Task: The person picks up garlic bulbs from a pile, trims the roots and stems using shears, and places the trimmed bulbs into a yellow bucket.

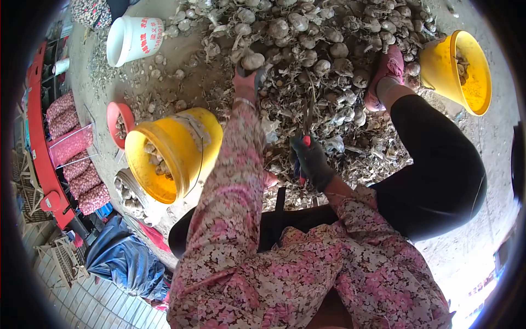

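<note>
My left hand (247, 80) reaches forward to the garlic pile (339, 49), its fingers closed around a garlic bulb (252, 61). Nearer my body, my right hand (315, 163), in a dark glove, grips a pair of shears (310, 118) with red on the handles. Their blades point away from me over dry stalks and husks (350, 148). Whether the blades are parted is hard to make out. Many loose bulbs with stems and papery skins lie around and beyond both hands.
A yellow bucket (205, 129) holding bulbs stands left of my left arm, another yellow bucket (438, 66) at the right. A white bucket (137, 41) with red writing and a small red tub (113, 109) are further left. Filled mesh sacks (87, 183) lie beyond.
</note>
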Demonstrator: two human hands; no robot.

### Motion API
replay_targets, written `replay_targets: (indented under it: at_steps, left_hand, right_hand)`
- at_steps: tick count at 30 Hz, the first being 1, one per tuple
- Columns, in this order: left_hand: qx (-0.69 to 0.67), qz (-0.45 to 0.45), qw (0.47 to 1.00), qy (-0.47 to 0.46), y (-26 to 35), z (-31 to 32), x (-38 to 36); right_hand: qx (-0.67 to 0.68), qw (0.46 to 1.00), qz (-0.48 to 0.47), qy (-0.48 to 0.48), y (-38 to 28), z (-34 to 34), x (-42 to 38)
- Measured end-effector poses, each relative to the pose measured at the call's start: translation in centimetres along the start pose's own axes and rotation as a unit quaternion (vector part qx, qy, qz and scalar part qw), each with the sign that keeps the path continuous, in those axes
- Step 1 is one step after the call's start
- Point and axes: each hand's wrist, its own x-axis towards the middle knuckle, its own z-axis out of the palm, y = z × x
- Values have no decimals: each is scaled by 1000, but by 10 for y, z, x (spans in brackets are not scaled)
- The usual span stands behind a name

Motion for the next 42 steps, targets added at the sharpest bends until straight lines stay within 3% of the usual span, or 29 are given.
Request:
replay_targets:
  at_steps: [1, 3, 5, 6, 7, 8, 9, 11, 13, 15, 19, 23, 25, 29, 31, 33, 35, 37, 38, 40, 42]
  left_hand:
    - [-119, 31, 992, -1, 19, -4, -39]
    - [-92, 33, 995, -4, 29, -21, -82]
    - [-66, 38, 997, -7, 55, -30, -132]
    - [-77, -18, 997, -16, 89, -23, -160]
    - [-88, -73, 993, -25, 111, -17, -180]
    - [-132, -45, 989, -56, 115, -17, -192]
    - [-134, -43, 989, -54, 109, -17, -200]
    - [-181, 74, 979, -54, 95, -19, -215]
    - [-121, 110, 986, -19, 135, -15, -237]
    - [143, 80, 986, 24, 150, -20, -249]
    - [218, 76, 971, -62, 161, -29, -270]
    - [210, 86, 964, -137, 145, -46, -284]
    - [133, 39, 970, -199, 135, -52, -284]
    - [188, 43, 957, -216, 139, -62, -289]
    - [180, 26, 959, -219, 138, -63, -289]
    - [182, -4, 957, -226, 138, -65, -288]
    - [144, -1, 960, -239, 121, -67, -285]
    - [23, -37, 956, -289, 132, -54, -288]
    - [23, -32, 956, -292, 137, -50, -288]
    - [-140, -44, 964, -223, 140, -46, -290]
    - [-125, -12, 972, -198, 113, -64, -282]
  right_hand:
    - [-89, 995, -39, -2, -1, -2, 1]
    - [-167, 984, -62, -16, -9, -6, 4]
    - [-363, 880, -305, 11, -33, -5, -8]
    - [-365, 879, -308, 7, -41, -5, -9]
    - [-446, 819, -360, 32, -48, -5, -11]
    - [-520, 748, -408, 57, -54, -5, -13]
    - [-521, 746, -410, 56, -57, -7, -17]
    - [-625, 655, -421, 61, -61, -8, -27]
    - [-643, 648, -402, 67, -60, -7, -35]
    - [-649, 653, -390, 33, -58, -10, -42]
    - [-638, 653, -408, 9, -45, -22, -44]
    - [-650, 638, -409, -41, -30, -38, -44]
    - [-655, 641, -393, -70, -28, -41, -40]
    - [-650, 671, -338, -114, -26, -45, -44]
    - [-705, 638, -282, -128, -31, -43, -42]
    - [-714, 646, -233, -137, -33, -43, -33]
    - [-709, 652, -231, -142, -33, -48, -19]
    - [-727, 639, -220, -125, -27, -48, -5]
    - [-718, 650, -227, -104, -15, -56, 6]
    - [-712, 653, -243, -83, -18, -55, 9]
    - [-629, 748, -207, -52, -11, -46, -2]
